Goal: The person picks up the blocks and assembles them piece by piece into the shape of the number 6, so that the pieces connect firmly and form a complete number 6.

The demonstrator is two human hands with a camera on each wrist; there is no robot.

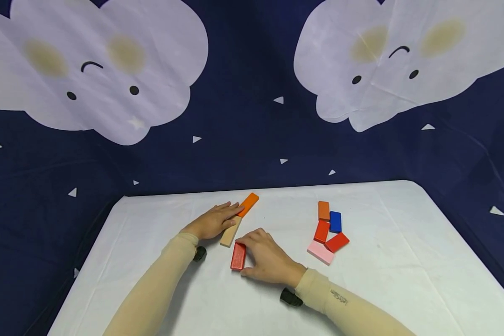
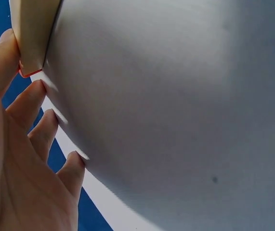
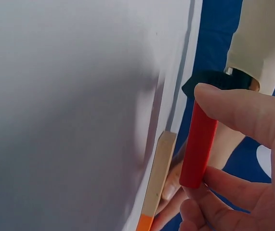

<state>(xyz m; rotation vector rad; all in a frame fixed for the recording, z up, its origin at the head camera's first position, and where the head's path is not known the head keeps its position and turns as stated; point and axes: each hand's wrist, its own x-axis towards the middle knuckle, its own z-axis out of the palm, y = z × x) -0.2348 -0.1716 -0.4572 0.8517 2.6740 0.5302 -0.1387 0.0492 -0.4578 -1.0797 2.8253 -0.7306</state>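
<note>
My right hand [image 1: 270, 261] pinches a red block [image 1: 238, 256] lengthwise, thumb at its near end and fingertips at its far end. In the right wrist view the same red block [image 3: 197, 149] spans from thumb to fingers. My left hand [image 1: 213, 222] reaches in from the left with extended fingers, touching a plain wooden block [image 1: 231, 232] and an orange block [image 1: 248, 204]. Those two lie end to end in a slanting line, and the red block is held just nearer than the wooden one. In the left wrist view the wooden block [image 2: 33, 31] shows beside the thumb.
On the right of the white table [image 1: 382, 289] lies a loose group: another orange block [image 1: 323, 210], a blue block [image 1: 335, 222], two more red blocks [image 1: 337, 242] and a pink block [image 1: 320, 253]. A dark blue cloth [image 1: 243, 116] with clouds hangs behind the table's far edge.
</note>
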